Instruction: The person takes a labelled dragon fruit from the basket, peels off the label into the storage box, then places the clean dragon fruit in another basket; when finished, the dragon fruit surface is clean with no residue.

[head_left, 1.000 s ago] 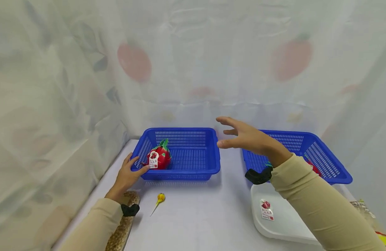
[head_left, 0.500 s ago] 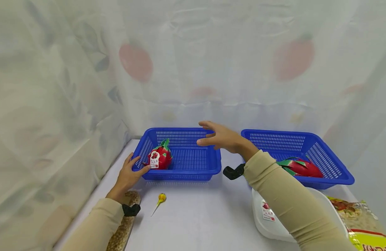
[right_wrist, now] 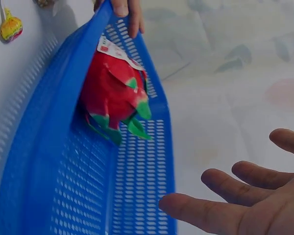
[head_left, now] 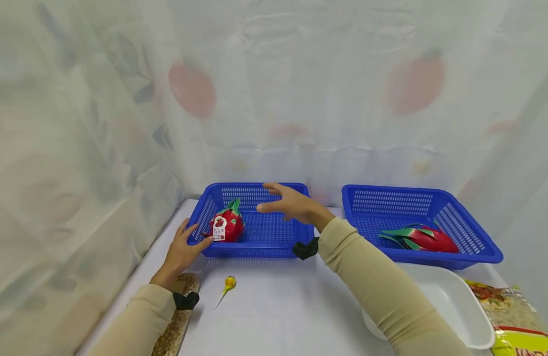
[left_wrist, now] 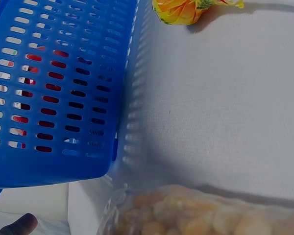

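Note:
In the head view, my left hand (head_left: pixel 182 249) holds the rim of the left blue plastic basket (head_left: pixel 256 250) at its near left corner. The right wrist view shows that hand's thumb over the rim. A red dragon fruit (head_left: pixel 231 226) with green tips and a white label lies inside, at the basket's left end. Above the basket's right half hovers my right hand (head_left: pixel 294 203), fingers spread and holding nothing. A second dragon fruit (head_left: pixel 434 240) lies in the right blue basket (head_left: pixel 391 200).
A yellow lollipop (head_left: pixel 229 283) lies in front of the left basket. Beside my left forearm is a clear bag of beige pieces (head_left: pixel 178 326). A white tray (head_left: pixel 461 301), partly behind my right sleeve, stands by a printed food bag (head_left: pixel 514 311). Curtains hang behind and left.
My right hand has moved left, from between the two baskets to over the left one, which uncovers the right basket's dragon fruit. My left hand stays on the rim.

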{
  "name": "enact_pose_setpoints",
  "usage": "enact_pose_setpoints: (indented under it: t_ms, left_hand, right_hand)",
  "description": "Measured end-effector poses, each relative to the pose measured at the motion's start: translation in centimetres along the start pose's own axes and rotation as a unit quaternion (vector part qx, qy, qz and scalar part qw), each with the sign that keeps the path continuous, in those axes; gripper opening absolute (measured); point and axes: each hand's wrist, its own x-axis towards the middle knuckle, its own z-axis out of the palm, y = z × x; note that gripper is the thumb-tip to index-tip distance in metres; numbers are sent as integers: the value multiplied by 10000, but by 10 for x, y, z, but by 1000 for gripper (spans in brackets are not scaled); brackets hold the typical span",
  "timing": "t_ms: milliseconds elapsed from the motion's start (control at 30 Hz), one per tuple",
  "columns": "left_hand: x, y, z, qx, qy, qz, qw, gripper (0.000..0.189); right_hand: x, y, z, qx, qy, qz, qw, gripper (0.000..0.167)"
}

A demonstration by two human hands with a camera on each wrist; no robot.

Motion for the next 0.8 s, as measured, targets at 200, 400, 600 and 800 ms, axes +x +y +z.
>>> enact_pose_setpoints:
  t_ms: [200,400,600,800]
  left_hand:
    - [1,-2,1,4,26,91,10000,95]
    - [0,-3,-1,55,61,111,9999,96]
    - [-1,-2,-2,13,63,136,9999,94]
    - [-2,-1,-1,-44,15,181,9998,94]
  right_hand:
    - [18,6,15,99,23,170,9998,89]
    - [36,13,33,234,190,335,9990,89]
    - [48,20,53,313,408,476,9975,91]
    - [57,27,69,580,486,503,9959,90]
